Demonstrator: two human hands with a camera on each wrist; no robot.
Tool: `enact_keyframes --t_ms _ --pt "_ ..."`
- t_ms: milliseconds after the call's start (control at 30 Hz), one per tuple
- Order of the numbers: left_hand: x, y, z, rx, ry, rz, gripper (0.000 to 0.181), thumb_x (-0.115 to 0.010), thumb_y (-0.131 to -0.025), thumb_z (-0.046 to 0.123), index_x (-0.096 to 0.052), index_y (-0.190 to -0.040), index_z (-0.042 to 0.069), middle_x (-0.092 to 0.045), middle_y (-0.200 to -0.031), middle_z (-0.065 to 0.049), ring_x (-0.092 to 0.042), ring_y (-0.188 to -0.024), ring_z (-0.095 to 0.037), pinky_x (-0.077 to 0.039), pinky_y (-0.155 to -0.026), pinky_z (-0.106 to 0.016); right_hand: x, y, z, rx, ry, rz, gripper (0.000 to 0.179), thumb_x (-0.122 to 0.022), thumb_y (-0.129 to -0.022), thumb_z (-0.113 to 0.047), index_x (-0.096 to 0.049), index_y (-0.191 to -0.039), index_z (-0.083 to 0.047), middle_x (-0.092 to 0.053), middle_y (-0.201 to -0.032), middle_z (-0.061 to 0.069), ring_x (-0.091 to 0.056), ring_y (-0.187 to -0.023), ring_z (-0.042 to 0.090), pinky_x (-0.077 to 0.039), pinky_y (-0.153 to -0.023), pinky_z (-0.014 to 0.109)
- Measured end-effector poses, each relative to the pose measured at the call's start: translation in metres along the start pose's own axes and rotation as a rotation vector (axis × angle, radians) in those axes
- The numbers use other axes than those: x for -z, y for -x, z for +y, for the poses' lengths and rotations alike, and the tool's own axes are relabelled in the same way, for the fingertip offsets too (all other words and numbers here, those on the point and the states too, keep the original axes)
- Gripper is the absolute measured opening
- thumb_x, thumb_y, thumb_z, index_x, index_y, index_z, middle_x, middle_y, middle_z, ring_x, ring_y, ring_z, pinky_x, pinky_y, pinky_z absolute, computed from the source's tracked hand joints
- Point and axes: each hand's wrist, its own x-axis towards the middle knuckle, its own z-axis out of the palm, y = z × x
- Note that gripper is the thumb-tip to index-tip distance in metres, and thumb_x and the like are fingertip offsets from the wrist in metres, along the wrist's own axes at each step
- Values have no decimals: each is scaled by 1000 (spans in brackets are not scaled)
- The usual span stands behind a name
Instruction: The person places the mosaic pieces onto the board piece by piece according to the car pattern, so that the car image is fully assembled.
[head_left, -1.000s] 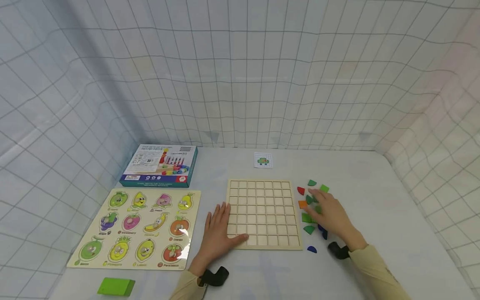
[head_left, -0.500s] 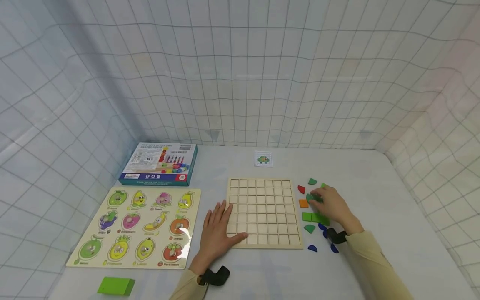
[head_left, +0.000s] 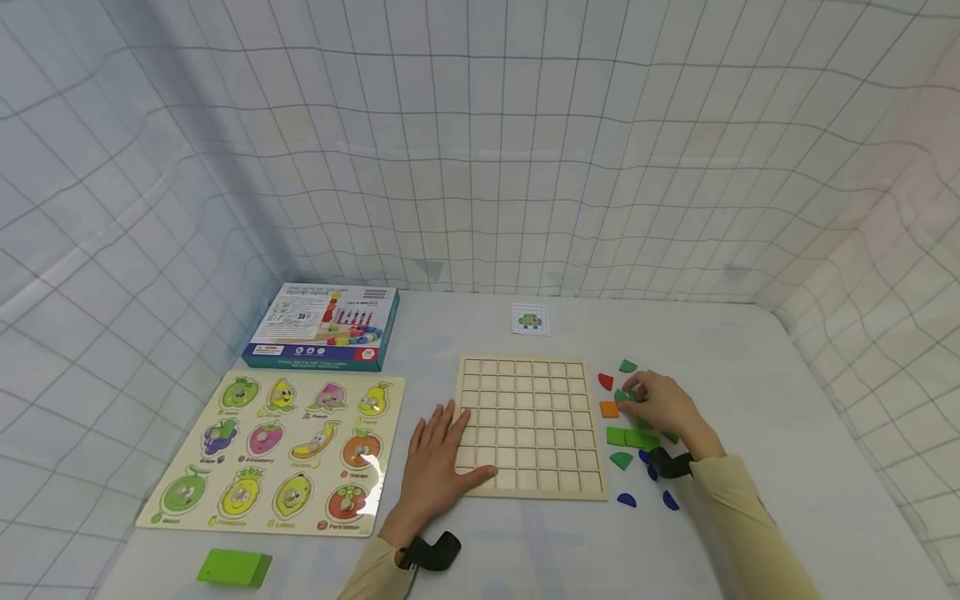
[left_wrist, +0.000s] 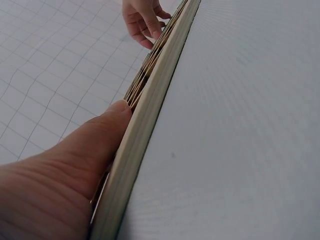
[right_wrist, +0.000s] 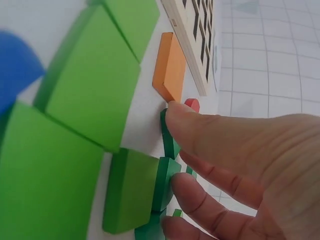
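My left hand lies spread at the lower left of the wooden grid board, thumb over its front frame. The board's squares hold no pieces. To its right, my right hand pinches a dark green quarter-circle block between thumb and fingers, low among the loose pieces. An orange square lies just beyond the thumb tip, with a red quarter-circle behind it. Light green squares sit nearer me in a row, and blue half-circles are scattered in front. The palm hides some pieces.
A small picture card with a green figure lies behind the grid board. Left of the board is a fruit knob puzzle, with a toy box behind it and a green block in front. Gridded cloth walls enclose the table.
My right hand has drawn slightly back and its fingers have closed in on a dark green piece. The light green squares beneath it show more fully. My left hand stays on the board.
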Motion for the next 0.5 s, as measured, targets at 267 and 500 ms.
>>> enact_keyframes --t_ms 267,500 --pt "1 -1 1 -13 -16 6 91 -67 -76 61 -39 -145 7 -30 -150 -18 -19 -140 -35 -11 -110 -52 1 -1 -3 -13 -7 -15 33 -73 -82 -16 -65 -112 -5 -57 -85 7 -50 -69 21 -42 -56 33" --pt "1 1 1 -10 -20 0 91 -67 -76 61 -40 -144 7 -30 -150 -18 -20 -139 -35 -12 -109 -53 2 -2 -4 5 5 -40 36 -75 -81 -18 -64 -114 -5 -55 -81 5 -48 -65 19 -40 -53 31"
